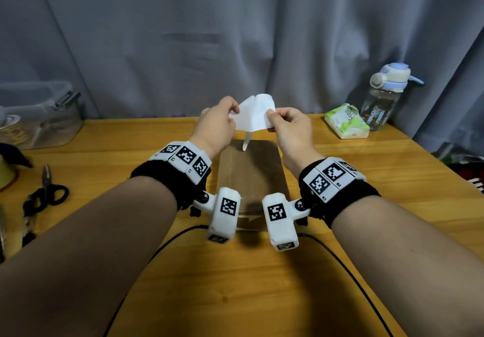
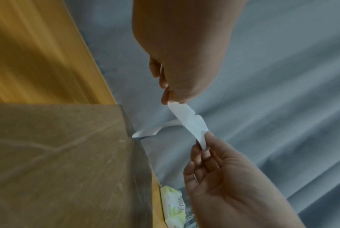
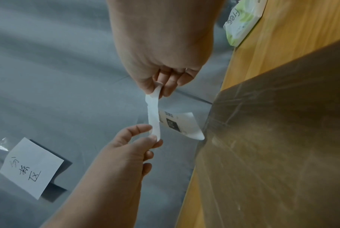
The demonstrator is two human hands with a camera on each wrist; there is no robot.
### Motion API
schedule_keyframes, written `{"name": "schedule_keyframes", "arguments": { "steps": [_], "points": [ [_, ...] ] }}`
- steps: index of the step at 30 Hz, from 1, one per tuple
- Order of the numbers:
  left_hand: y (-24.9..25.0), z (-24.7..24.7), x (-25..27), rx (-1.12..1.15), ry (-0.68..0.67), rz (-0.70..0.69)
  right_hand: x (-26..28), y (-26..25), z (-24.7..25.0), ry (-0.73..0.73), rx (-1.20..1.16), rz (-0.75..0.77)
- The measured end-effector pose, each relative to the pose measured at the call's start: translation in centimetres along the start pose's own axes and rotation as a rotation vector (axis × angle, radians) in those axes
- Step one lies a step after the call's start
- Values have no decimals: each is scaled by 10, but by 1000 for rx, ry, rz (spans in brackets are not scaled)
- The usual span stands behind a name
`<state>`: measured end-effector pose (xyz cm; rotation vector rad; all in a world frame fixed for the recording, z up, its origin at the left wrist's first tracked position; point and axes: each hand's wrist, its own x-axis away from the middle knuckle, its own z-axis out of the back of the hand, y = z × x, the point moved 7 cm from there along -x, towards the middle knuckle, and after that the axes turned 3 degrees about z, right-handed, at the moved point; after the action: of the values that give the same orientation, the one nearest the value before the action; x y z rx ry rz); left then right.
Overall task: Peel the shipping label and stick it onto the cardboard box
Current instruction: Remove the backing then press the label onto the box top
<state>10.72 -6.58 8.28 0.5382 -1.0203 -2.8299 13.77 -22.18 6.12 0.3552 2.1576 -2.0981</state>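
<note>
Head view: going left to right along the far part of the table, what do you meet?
Clear plastic container → left hand → shipping label → right hand → green tissue pack → water bottle.

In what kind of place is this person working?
Probably a home or a small informal workspace, not a warehouse. A wooden table stands against a grey curtain, and on it lie everyday things: a child's water bottle, a pack of wipes and scissors.
</note>
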Motion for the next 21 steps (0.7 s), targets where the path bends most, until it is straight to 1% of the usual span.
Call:
{"name": "schedule_keyframes", "arguments": {
  "steps": [4,6,11,16,21],
  "points": [
    [11,3,1,-260,70,-115,-2,-5,3,17,-14,23],
    [14,2,3,-338,87,-166,-2,-7,4,25,-25,30],
    [10,5,6,-357,125,-201,-4,-9,7,23,-15,37],
    [5,14,5,-381,157,-232,-4,-19,7,36,-55,80],
    [0,18,5,-474,159,-252,-5,-25,9,43,-65,104]
  ]
}}
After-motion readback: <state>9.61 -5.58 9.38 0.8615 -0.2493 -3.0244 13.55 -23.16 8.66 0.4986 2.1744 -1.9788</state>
